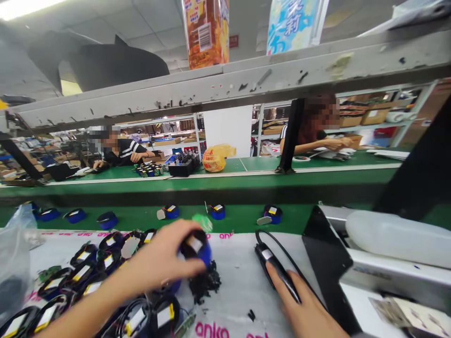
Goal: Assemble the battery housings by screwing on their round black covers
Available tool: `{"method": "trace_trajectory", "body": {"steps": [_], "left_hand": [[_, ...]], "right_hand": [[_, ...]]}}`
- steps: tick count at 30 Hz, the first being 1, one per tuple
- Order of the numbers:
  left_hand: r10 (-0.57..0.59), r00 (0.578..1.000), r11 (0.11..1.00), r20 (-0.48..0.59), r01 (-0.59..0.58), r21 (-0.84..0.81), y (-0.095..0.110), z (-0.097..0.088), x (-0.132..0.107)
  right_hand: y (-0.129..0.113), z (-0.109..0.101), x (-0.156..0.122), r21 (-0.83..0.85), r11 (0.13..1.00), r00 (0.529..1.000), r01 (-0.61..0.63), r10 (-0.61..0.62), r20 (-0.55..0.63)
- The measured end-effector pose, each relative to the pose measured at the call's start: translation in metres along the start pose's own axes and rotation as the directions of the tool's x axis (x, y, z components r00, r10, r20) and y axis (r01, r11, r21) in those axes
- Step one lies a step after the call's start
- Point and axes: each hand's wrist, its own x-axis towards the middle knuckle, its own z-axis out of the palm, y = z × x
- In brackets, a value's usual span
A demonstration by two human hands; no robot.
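My left hand (172, 256) has its fingers closed around a round blue-and-black unit (199, 249) with a white battery-like pouch in it, slightly blurred. It is above the white mat, beside a heap of small black pieces (206, 281). My right hand (299, 300) is wrapped over a slim black corded hand tool (278, 272). A light label shows on the tool, and its cable loops from the far end back to the right. Its near end is hidden under my hand. Many similar round units (82, 256) lie crowded on the mat to the left, partly behind my forearm.
Several more blue units (170, 211) sit spaced along the green belt (243, 213) beyond the mat. A black-sided box or stand (331, 263) borders the right. Overhead runs a shelf bar (246, 77) bearing drinks. Two people sit at the green bench opposite.
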Motion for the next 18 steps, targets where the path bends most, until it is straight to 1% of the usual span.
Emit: {"method": "trace_trajectory", "body": {"steps": [1, 2, 3, 4, 5, 6, 7, 8, 10, 11, 12, 13, 14, 15, 17, 18], "left_hand": [[0.044, 0.995, 0.999, 0.09, -0.041, -0.035, 0.023, 0.024, -0.014], [0.067, 0.978, 0.997, 0.198, -0.058, -0.049, 0.042, 0.049, -0.026], [0.056, 0.962, 0.998, 0.269, -0.053, -0.016, 0.057, 0.072, -0.035], [0.029, 0.938, 0.998, 0.346, -0.045, 0.039, 0.068, 0.092, -0.041], [-0.012, 0.917, 0.995, 0.399, -0.027, 0.093, 0.075, 0.107, -0.045], [-0.031, 0.909, 0.993, 0.415, -0.019, 0.116, 0.078, 0.116, -0.045], [-0.02, 0.917, 0.995, 0.398, -0.019, 0.094, 0.079, 0.118, -0.044], [-0.008, 0.938, 0.998, 0.345, -0.015, 0.064, 0.076, 0.113, -0.04], [-0.016, 0.987, 1.0, 0.16, 0.012, 0.027, 0.065, 0.092, -0.026], [-0.062, 0.994, 0.993, 0.087, 0.053, 0.105, 0.057, 0.079, -0.016], [-0.086, 0.994, 0.985, 0.063, 0.075, 0.155, 0.047, 0.069, -0.005], [-0.086, 0.993, 0.981, 0.078, 0.071, 0.178, 0.038, 0.061, 0.006], [-0.072, 0.989, 0.981, 0.127, 0.047, 0.189, 0.028, 0.058, 0.017], [-0.053, 0.98, 0.982, 0.19, 0.016, 0.187, 0.018, 0.058, 0.026], [-0.024, 0.955, 0.984, 0.297, -0.031, 0.177, 0.003, 0.066, 0.04], [-0.016, 0.944, 0.984, 0.329, -0.043, 0.173, -0.003, 0.071, 0.044]], "right_hand": [[-0.001, -0.002, 0.001, -0.018, 0.999, 1.0, -0.027, 0.027, 0.0], [-0.003, -0.004, 0.001, -0.035, 0.998, 0.999, -0.05, 0.049, -0.017], [-0.005, -0.008, 0.002, -0.043, 0.998, 0.998, -0.056, 0.054, -0.044], [-0.008, -0.013, 0.003, -0.035, 0.998, 0.997, -0.042, 0.039, -0.07], [-0.01, -0.02, 0.004, -0.01, 1.0, 0.997, -0.007, 0.007, -0.08], [-0.013, -0.03, 0.007, 0.027, 0.999, 0.997, 0.028, -0.026, -0.076], [-0.017, -0.043, 0.01, 0.07, 0.996, 0.998, 0.052, -0.048, -0.049], [-0.022, -0.056, 0.015, 0.113, 0.992, 0.998, 0.057, -0.057, 0.004], [-0.035, -0.083, 0.028, 0.161, 0.987, 0.987, -0.005, -0.02, 0.158], [-0.042, -0.093, 0.036, 0.164, 0.985, 0.972, -0.053, 0.013, 0.235], [-0.048, -0.1, 0.043, 0.175, 0.981, 0.958, -0.079, 0.026, 0.287], [-0.054, -0.103, 0.049, 0.196, 0.977, 0.949, -0.083, 0.018, 0.315], [-0.059, -0.103, 0.055, 0.23, 0.97, 0.944, -0.076, -0.004, 0.329], [-0.062, -0.102, 0.059, 0.274, 0.96, 0.945, -0.06, -0.034, 0.326], [-0.063, -0.095, 0.064, 0.372, 0.927, 0.95, -0.036, -0.083, 0.3], [-0.062, -0.093, 0.064, 0.424, 0.905, 0.954, -0.032, -0.099, 0.282]]}}
